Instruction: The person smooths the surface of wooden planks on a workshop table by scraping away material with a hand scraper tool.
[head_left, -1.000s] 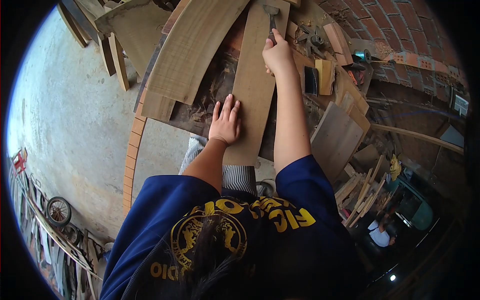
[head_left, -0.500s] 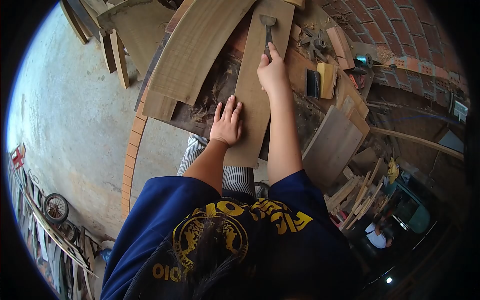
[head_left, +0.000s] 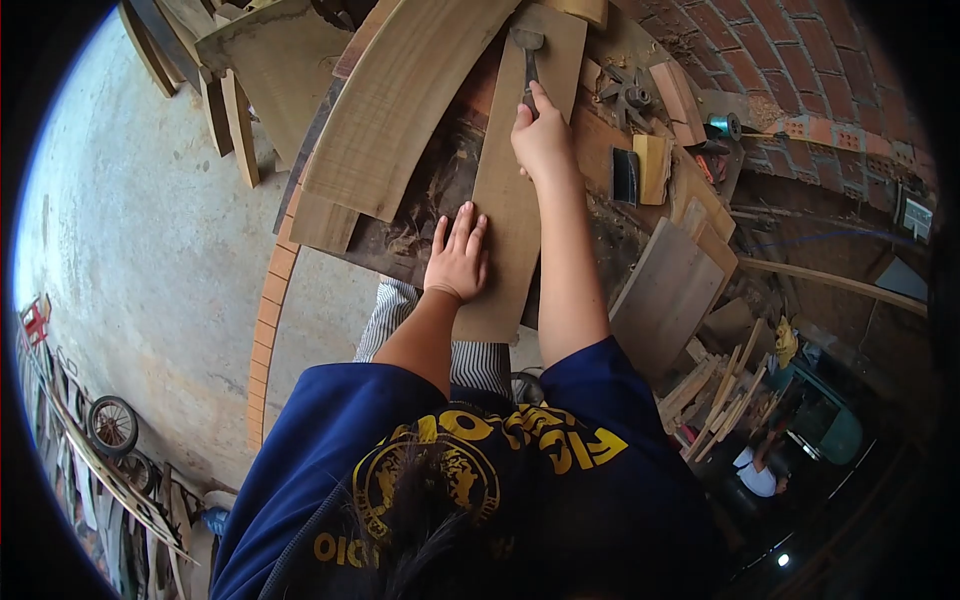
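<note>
A long wooden board (head_left: 510, 215) runs lengthwise away from me on the workbench. My left hand (head_left: 458, 262) lies flat on its left edge, fingers stretched forward. Farther up, my right hand (head_left: 543, 142) is wrapped round the handle of a scraper (head_left: 528, 42), index finger along the handle. The scraper's wide blade lies over the far part of the board, pointing away from me; the lower handle is hidden in my fist.
A curved wooden panel (head_left: 400, 110) lies left of the board. To the right are a metal star-shaped part (head_left: 632, 96), a dark block (head_left: 624, 176), a yellowish wood block (head_left: 653, 168) and a leaning plank (head_left: 665, 290). A brick wall (head_left: 760, 50) stands behind; a person (head_left: 756, 474) is at lower right.
The scraper and my right hand have shifted slightly, and the blade shows at a different angle. My left hand stays flat on the board. The whole view has moved a little.
</note>
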